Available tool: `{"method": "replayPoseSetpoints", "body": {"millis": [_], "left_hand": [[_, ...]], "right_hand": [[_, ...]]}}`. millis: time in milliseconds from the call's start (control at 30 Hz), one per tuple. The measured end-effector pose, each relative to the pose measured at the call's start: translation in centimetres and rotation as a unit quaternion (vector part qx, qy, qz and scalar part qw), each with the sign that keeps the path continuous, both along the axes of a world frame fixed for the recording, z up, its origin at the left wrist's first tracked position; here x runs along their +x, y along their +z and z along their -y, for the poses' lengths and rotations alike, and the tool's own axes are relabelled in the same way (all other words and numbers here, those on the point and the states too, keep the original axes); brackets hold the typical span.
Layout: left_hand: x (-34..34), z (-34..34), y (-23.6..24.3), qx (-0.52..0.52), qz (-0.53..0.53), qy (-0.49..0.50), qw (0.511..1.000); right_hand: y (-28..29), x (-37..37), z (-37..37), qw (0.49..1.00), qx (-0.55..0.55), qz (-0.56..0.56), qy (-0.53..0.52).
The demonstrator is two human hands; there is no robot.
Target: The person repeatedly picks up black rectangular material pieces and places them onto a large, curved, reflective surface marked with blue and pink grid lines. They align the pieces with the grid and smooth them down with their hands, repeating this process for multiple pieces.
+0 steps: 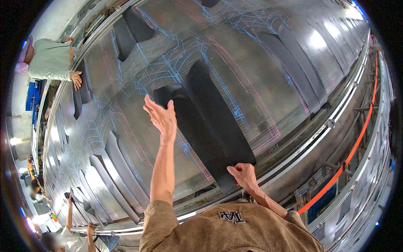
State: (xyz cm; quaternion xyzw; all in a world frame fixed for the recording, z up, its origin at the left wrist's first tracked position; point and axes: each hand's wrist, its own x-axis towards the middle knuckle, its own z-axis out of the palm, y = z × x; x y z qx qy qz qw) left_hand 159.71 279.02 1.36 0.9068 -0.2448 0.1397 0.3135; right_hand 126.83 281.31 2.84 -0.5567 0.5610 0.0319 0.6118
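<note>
A long black fabric piece (210, 122), with a seam-like line down its middle, lies before me over blue and pink lines on the grey table. My left hand (161, 115) is beside its upper left corner, fingers spread and nothing held. Near the table's front edge my right hand (244, 175) is closed, thumb and forefinger pinched at the fabric's lower end. Part of that end hangs past the table edge.
Similar dark pieces (294, 67) lie to the right, with several grey ones (121, 159) to the left. A metal rail (310, 140) borders the table. Below it runs an orange strip (323, 191). One person in pale green (50, 61) works opposite, another in white (77, 241) at lower left.
</note>
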Motion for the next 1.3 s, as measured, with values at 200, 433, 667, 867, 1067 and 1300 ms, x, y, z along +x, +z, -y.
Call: {"method": "replayPoseSetpoints", "body": {"millis": [200, 433, 667, 867, 1067, 1300], "left_hand": [[-2.6, -2.1, -3.9, 0.191, 0.001, -0.295, 0.936], [0.6, 0.2, -4.2, 0.227, 0.029, -0.285, 0.931], [0.8, 0.4, -4.6, 0.212, 0.029, -0.283, 0.935], [-1.2, -1.2, -4.5, 0.216, 0.025, -0.276, 0.936], [-2.3, -2.3, -3.7, 0.217, 0.011, -0.286, 0.933], [-2.0, -2.7, -3.5, 0.151, -0.025, -0.215, 0.964]], "right_hand": [[0.7, 0.3, 0.2, 1.0, 0.001, 0.005, 0.002], [-0.2, -0.3, 0.1, 1.0, 0.008, 0.014, 0.012], [0.6, 0.1, 0.4, 1.0, 0.027, 0.009, -0.007], [0.8, 0.2, 0.4, 0.999, 0.036, 0.009, -0.015], [0.9, 0.2, 0.5, 0.999, 0.046, 0.003, -0.011], [1.1, 0.5, 0.7, 0.999, 0.05, -0.003, -0.011]]}}
